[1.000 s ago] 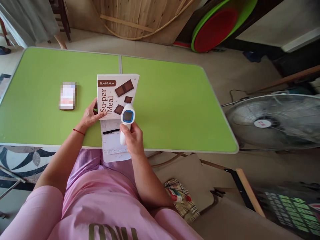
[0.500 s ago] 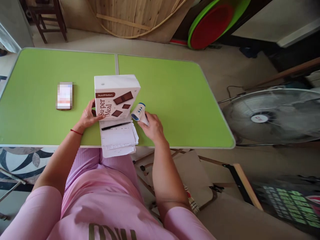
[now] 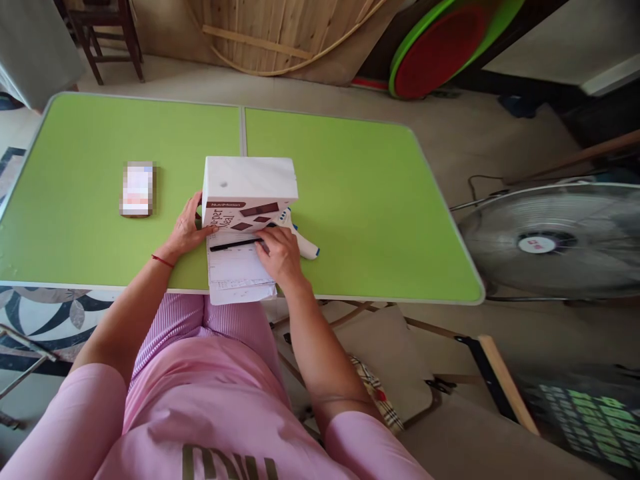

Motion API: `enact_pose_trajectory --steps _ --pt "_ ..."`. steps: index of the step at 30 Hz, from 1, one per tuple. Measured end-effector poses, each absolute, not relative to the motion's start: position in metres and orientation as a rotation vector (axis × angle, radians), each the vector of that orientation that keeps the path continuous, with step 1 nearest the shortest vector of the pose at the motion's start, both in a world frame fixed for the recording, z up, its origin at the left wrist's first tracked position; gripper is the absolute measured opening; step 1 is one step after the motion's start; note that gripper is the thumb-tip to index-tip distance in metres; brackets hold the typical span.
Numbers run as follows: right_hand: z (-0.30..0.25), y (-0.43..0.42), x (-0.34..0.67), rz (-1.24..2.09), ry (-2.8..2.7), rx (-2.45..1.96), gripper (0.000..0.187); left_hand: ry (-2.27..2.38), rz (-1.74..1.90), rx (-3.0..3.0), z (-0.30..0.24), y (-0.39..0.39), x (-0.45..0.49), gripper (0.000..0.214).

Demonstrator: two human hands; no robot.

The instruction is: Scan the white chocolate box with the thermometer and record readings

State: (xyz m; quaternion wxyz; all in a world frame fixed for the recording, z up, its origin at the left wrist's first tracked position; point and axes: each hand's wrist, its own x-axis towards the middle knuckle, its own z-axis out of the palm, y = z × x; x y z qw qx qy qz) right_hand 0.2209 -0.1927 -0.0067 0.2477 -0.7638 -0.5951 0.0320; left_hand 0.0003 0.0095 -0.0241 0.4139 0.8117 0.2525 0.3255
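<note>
A white box (image 3: 250, 179) printed with chocolate pieces stands on the table at the back of a stack of paper sheets (image 3: 237, 270), its top tipped toward me. My left hand (image 3: 186, 230) grips its lower left edge, thumb on the front face and fingers round the side. A black pen (image 3: 235, 245) lies across the papers just before the box. My right hand (image 3: 281, 255) is at the pen's right end, thumb and fingers closing round it. Behind that hand a white gun-shaped handheld device (image 3: 306, 247) with blue trim rests on the table, partly hidden.
On the left of the green folding table (image 3: 375, 200) lies a phone (image 3: 139, 190), its screen blurred out. A large fan (image 3: 537, 243) is beyond the table's right end. Folding chairs (image 3: 390, 347) are below on the right, and a wooden chair (image 3: 105, 37) is at the back left.
My right hand has let go of the handheld device, leaving it on the table, and moved left to the pen. The box now leans more toward me under my left hand.
</note>
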Motion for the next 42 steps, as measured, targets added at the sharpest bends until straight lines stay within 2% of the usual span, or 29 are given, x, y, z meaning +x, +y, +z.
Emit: enact_pose_trajectory --steps 3,6,11,12,15,19,24,29,36,40,42 --pt "-0.009 -0.190 0.208 0.133 -1.635 -2.180 0.039 0.666 0.819 2.062 -0.027 0.010 0.005 0.096" --pt "-0.008 -0.190 0.213 0.144 -1.651 -2.210 0.036 0.684 0.801 2.095 -0.027 0.011 0.007 0.091" --pt "0.000 -0.203 0.229 0.121 -1.687 -1.977 0.024 0.985 0.646 2.217 -0.011 -0.005 -0.007 0.114" --pt "0.001 -0.207 0.229 0.099 -1.647 -1.884 0.021 1.074 0.562 2.267 -0.005 -0.013 -0.013 0.112" --pt "0.000 -0.215 0.215 0.084 -1.406 -1.621 0.017 1.200 0.379 2.392 0.012 -0.044 -0.027 0.079" --pt "-0.001 -0.203 0.185 0.265 -1.052 -1.478 0.025 1.263 0.342 2.419 0.019 -0.077 -0.029 0.055" --pt "-0.002 -0.175 0.172 0.542 -0.910 -1.420 0.025 1.337 0.376 2.422 0.013 -0.090 -0.018 0.056" --pt "-0.011 -0.154 0.162 0.634 -0.860 -1.378 0.025 1.360 0.343 2.443 0.012 -0.092 -0.016 0.055" --pt "-0.023 -0.142 0.137 0.472 -0.973 -1.470 0.023 1.421 0.357 2.435 0.020 -0.092 -0.016 0.050" --pt "-0.024 -0.146 0.136 0.376 -1.036 -1.496 0.021 1.287 0.129 2.487 0.031 -0.096 -0.018 0.028" --pt "-0.025 -0.147 0.136 0.360 -1.071 -1.494 0.020 1.210 0.025 2.530 0.034 -0.100 -0.019 0.028"
